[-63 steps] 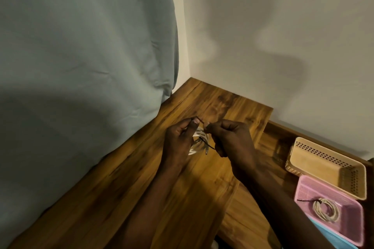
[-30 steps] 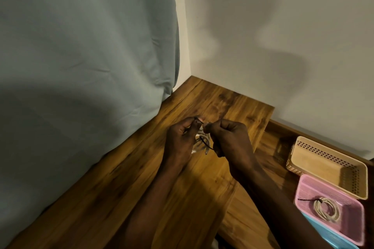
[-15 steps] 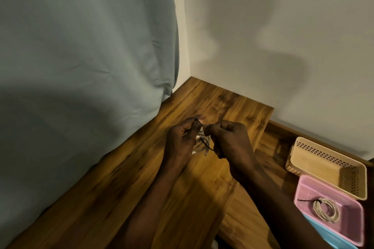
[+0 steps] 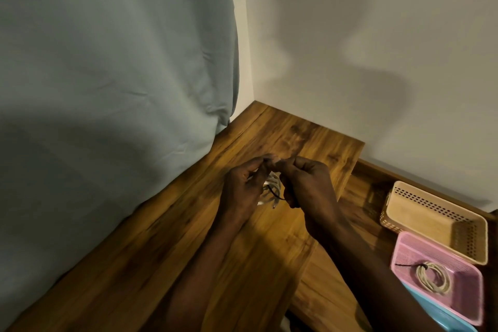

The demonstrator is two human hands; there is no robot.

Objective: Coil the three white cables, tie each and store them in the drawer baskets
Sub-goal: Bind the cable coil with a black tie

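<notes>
Above the wooden desk top (image 4: pixel 188 237), my left hand (image 4: pixel 244 188) and my right hand (image 4: pixel 310 186) meet fingertip to fingertip. Between them hangs a small coiled white cable (image 4: pixel 270 191), mostly hidden by my fingers. A thin black tie (image 4: pixel 275 193) crosses the coil, and both hands pinch its ends near the top. A second coiled white cable (image 4: pixel 432 276), bound with a black tie, lies in the pink basket (image 4: pixel 404 248) at the lower right.
A beige perforated basket (image 4: pixel 420 194) sits behind the pink one in the open drawer, and a blue basket's corner (image 4: pixel 442 315) shows in front. A grey-green curtain (image 4: pixel 107 89) hangs along the desk's left side. White walls meet in the far corner.
My fingertips have drawn closer together over the coil and the hands rose slightly. The baskets and the stored cable have not moved.
</notes>
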